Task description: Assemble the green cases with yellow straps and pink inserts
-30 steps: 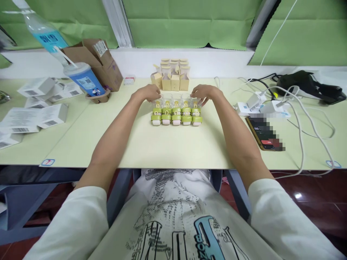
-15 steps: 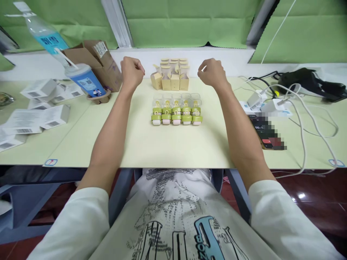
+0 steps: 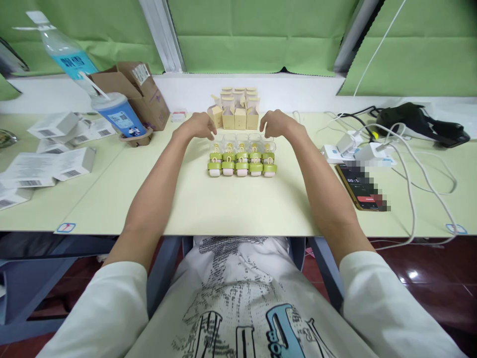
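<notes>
Small containers with pale pink and white bottoms, green bands and little loops point(image 3: 242, 168) stand in tight rows mid-table. Clear plastic cups point(image 3: 241, 139) form the back of this group, with yellow bits showing in them. My left hand point(image 3: 201, 125) hangs over the group's back left corner, fingers bent downward and apart, holding nothing. At the back right corner, my right hand point(image 3: 275, 123) is in a like pose, its fingers loosely bent and nothing seen in them. Whether any fingertip touches a cup, I cannot tell. Just behind stand pale yellow cartons point(image 3: 240, 119) with raised flaps.
On the left are white boxes point(image 3: 32, 166), a blue drink cup point(image 3: 121, 119) in a cardboard holder, a bottle point(image 3: 70, 57) and an opened brown carton point(image 3: 151, 97). To the right lie a phone point(image 3: 359, 186), a power strip point(image 3: 331, 154), white cables point(image 3: 410, 189) and a black strapped item point(image 3: 417, 122).
Both hands have come down and inward from beside the yellow cartons to the back corners of the container group. Their fingers have loosened from a closed shape. The view has shifted slightly.
</notes>
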A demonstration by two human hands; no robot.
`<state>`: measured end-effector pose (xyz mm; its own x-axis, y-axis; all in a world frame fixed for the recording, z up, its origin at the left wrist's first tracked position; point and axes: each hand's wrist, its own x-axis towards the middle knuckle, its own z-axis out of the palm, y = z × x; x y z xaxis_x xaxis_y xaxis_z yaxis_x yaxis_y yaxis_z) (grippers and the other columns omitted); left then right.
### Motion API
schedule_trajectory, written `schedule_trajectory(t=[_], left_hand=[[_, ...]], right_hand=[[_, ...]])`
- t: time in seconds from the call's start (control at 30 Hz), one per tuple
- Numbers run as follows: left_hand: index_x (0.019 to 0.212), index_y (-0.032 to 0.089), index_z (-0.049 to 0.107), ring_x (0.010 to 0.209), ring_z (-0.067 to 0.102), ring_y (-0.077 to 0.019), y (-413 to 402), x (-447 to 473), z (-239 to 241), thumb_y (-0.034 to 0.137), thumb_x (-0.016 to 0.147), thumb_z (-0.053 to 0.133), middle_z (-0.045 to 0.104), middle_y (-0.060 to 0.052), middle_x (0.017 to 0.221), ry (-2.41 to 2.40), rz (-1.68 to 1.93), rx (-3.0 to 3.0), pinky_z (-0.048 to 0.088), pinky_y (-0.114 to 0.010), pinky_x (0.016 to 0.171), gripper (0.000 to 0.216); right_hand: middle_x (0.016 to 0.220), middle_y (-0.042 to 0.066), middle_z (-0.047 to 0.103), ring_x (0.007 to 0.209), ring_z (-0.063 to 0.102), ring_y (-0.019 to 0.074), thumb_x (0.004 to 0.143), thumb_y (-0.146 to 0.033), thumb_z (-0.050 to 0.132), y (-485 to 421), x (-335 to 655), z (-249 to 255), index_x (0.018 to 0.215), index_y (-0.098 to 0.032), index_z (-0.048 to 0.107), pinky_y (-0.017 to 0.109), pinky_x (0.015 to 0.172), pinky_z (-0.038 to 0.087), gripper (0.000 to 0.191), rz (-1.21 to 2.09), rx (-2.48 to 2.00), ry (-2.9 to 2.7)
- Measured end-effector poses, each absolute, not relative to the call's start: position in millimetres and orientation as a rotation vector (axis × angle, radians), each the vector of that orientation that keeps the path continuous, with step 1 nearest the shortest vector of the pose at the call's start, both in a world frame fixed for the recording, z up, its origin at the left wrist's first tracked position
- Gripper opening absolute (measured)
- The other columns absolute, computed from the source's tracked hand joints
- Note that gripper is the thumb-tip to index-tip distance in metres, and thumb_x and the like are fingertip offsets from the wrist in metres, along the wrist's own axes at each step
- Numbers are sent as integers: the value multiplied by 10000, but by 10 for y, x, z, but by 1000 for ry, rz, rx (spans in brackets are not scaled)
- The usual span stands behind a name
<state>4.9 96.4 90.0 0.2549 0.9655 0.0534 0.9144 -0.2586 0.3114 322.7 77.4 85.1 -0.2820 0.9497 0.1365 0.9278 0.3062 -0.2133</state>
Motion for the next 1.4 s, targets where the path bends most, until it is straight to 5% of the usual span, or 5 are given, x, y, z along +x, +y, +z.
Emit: schedule_trajectory(t=[0.27, 0.6, 0.87, 1.03, 1.4], left_hand=[[1292, 222, 782, 1063, 815, -312, 857, 132, 843, 247, 670, 891, 864, -38, 909, 1505, 274, 2390, 598, -418, 1075, 632], [1170, 240, 820, 1052, 808, -293, 870, 114, 849, 275, 671, 864, 871, -66, 1008, 1435, 234, 2380, 621, -377, 1003, 502], [1165, 190, 855, 1234, 726, -332, 858, 216, 825, 330, 838, 753, 827, -126, 1275, 1326, 444, 2612, 548, -471, 1181, 371], [1061, 218, 872, 1427, 581, -398, 779, 398, 695, 382, 868, 798, 833, -116, 1144, 1281, 423, 2705, 470, -540, 1258, 264], [938, 185, 847, 1277, 672, -370, 828, 475, 584, 283, 870, 711, 840, -120, 1079, 1244, 440, 2707, 538, -504, 1136, 180]], right_hand=[[1078, 171, 797, 1128, 778, 404, 819, -357, 1000, 628, 3105, 887, 975, -173, 831, 593, 981, 649, 294, 260, -1867, -2462], [993, 133, 810, 1040, 784, 349, 789, -534, 1004, 686, 3178, 852, 976, -203, 836, 513, 908, 669, 416, 236, -1728, -2540], [1184, 137, 835, 1098, 799, 322, 841, -172, 961, 572, 3056, 1015, 1158, -184, 851, 452, 954, 662, 336, 204, -1741, -2440], [1143, 89, 863, 1118, 796, 279, 865, -123, 902, 517, 2889, 941, 1161, -227, 856, 367, 939, 636, 317, 164, -1722, -2592], [1184, 163, 851, 1189, 785, 338, 892, -79, 812, 519, 2778, 828, 1149, -153, 873, 366, 950, 601, 274, 139, -1753, -2597]])
